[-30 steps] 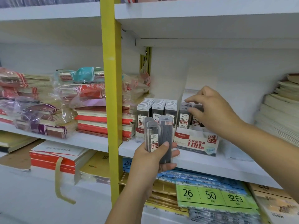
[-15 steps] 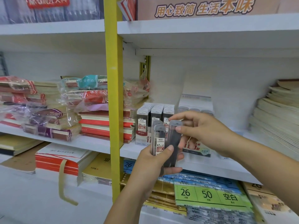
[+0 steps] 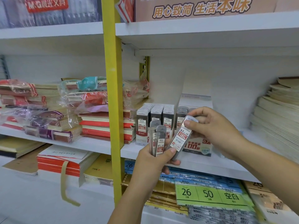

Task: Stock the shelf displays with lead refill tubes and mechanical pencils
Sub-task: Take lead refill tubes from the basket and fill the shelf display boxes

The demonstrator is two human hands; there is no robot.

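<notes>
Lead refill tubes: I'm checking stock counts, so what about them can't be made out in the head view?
0.7 display box, head view: fill hidden behind the right hand and the tilted tube it pinches.
The upright tubes in the left hand, head view: overlapping, count uncertain.
Barcode text on the tilted tube: too small.

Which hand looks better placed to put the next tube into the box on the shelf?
The right hand: it pinches the top of one tilted tube, directly in front of the 0.7 box. The left hand is busy gripping the other tubes.
</notes>
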